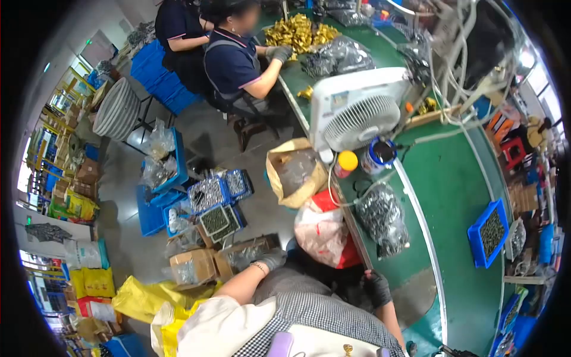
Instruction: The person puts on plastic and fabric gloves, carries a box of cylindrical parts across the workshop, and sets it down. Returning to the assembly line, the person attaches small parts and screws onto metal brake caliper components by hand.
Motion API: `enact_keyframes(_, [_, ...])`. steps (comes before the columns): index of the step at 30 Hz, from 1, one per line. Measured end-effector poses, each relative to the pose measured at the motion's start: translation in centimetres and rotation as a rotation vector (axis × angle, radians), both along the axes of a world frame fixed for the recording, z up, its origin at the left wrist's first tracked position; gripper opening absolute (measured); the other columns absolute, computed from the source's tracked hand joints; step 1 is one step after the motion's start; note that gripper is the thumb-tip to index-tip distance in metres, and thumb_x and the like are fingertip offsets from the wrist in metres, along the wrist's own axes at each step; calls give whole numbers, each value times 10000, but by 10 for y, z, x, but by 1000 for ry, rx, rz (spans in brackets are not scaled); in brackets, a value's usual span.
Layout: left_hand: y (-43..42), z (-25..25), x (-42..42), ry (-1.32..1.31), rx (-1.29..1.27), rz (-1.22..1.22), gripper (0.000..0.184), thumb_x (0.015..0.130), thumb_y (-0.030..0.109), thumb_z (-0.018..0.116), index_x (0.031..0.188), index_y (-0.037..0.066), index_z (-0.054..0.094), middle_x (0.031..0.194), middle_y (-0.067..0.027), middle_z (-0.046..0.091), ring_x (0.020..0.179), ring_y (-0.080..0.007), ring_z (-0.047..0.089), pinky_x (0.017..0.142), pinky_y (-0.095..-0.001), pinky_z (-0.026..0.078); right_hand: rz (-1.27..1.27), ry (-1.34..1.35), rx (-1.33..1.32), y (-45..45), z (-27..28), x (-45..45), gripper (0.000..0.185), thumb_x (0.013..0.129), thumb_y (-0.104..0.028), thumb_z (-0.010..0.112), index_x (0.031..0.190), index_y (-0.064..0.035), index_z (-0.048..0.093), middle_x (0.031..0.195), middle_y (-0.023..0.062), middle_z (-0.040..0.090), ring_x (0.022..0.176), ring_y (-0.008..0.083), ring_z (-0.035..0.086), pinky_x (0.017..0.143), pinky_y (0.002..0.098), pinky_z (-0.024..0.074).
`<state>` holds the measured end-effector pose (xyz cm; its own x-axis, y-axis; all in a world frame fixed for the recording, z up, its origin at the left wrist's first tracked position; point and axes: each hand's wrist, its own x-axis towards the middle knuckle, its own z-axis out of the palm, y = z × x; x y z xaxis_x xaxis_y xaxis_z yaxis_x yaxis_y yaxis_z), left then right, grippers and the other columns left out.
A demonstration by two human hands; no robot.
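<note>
My left hand (271, 260), in a grey glove, rests at my knee beside the cardboard boxes; its fingers are too indistinct to read. My right hand (377, 288), in a dark glove with bare fingertips, is closed at the metal edge of the green table (461, 172), its fingers curled over that edge. A clear bag of small dark parts (382, 219) lies on the table just beyond my right hand. Between my hands and farther forward hangs a red and white plastic bag (321, 231) against the table's side.
A white fan (363, 113), a yellow-lidded jar (345, 162) and a blue tub (380, 153) stand on the table. At right is a blue tray (489, 233) of parts. Two co-workers sit ahead by gold parts (297, 33). Boxes (193, 266) and crates (207, 193) line my left.
</note>
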<state>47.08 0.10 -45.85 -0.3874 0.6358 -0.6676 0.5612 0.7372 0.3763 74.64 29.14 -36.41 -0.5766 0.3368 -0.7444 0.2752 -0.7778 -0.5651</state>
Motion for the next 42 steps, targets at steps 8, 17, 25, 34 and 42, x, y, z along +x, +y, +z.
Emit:
enact_keyframes(8, [-139, -45, -100, 14, 207, 461, 322, 861, 250, 417, 993, 64, 645, 1035, -160, 627, 923, -317, 613, 825, -402, 470, 267, 6, 66, -58, 31, -120, 230, 789, -90, 600, 1008, -33, 561, 795, 71, 607, 669, 181, 582, 618, 289, 488])
enact_keyframes(17, [-243, -16, -49, -133, -274, 653, 413, 835, 382, 494, 1078, 79, 635, 1154, -142, 588, 1045, -295, 577, 859, -371, 449, 363, -49, 106, -67, 49, -133, 218, 815, -97, 586, 1017, -51, 520, 757, 47, 579, 591, 166, 550, 498, 292, 447])
enact_keyframes(25, [-227, -40, -62, -15, -162, 362, 334, 819, 235, 462, 1025, 40, 639, 1083, -176, 610, 987, -330, 594, 828, -398, 473, 238, -27, -65, -73, 5, -121, 208, 790, -68, 586, 993, -63, 541, 745, 50, 575, 617, 191, 554, 548, 322, 479])
enact_keyframes(34, [-242, -73, -217, -13, -166, 454, 370, 829, 322, 480, 1050, 70, 636, 1113, -168, 604, 1003, -352, 585, 853, -410, 459, 376, 101, 111, -101, 13, -277, 212, 809, -105, 607, 993, -13, 557, 774, 54, 592, 660, 154, 575, 609, 271, 486])
enact_keyframes(42, [-228, -77, -436, -185, 56, 559, 374, 842, 323, 505, 1138, 113, 595, 1160, -143, 588, 1051, -295, 562, 912, -363, 411, 328, -28, 315, -140, 11, -458, 212, 811, -98, 612, 996, -7, 562, 798, 48, 586, 650, 143, 550, 601, 265, 468])
